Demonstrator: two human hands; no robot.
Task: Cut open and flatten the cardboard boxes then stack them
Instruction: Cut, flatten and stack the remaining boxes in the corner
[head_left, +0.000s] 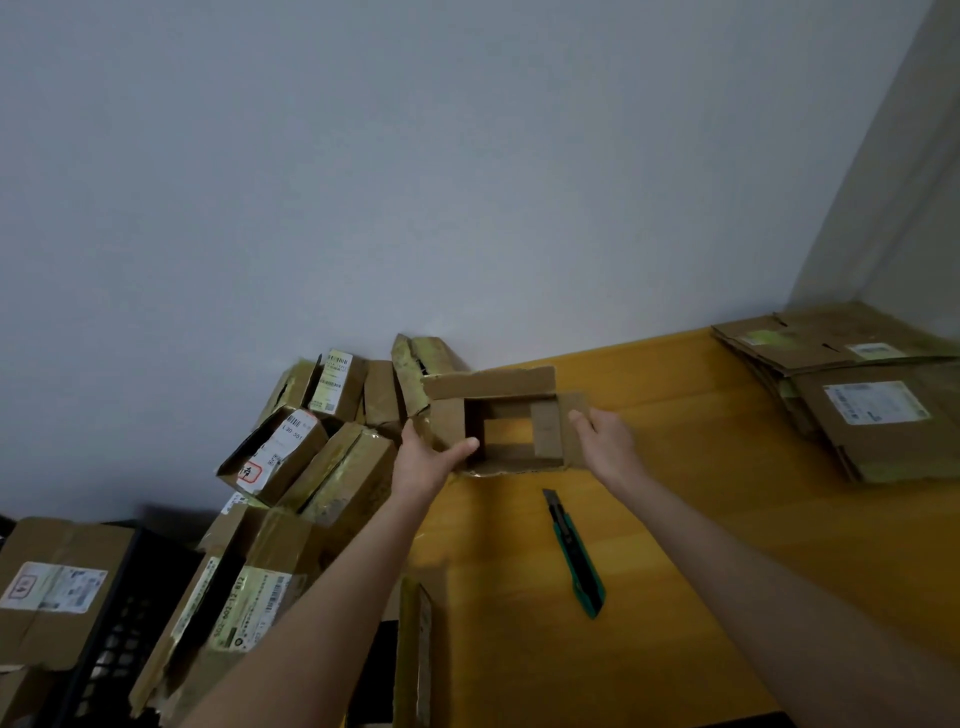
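Cardboard box (493, 387) between both hands' fingers (577, 417)

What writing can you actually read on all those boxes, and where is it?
"130 551", first sign unsure: white label on a tilted box in the pile.
"502-602-12 612", roughly: long label on the lower leaning box.
Red-framed character: sticker on that tilted box, unreadable.
Labels on the flattened stack and the far-left box: too blurred.
The held open box: no print seen.

Grips open cardboard box (493, 387) by opposite sides, left hand (423, 457) and right hand (605, 439). Over the table (701, 545), with green utility knife (574, 553) lying nearer, flattened boxes (857, 410) stacked far right, taped boxes (322, 462) heaped left.
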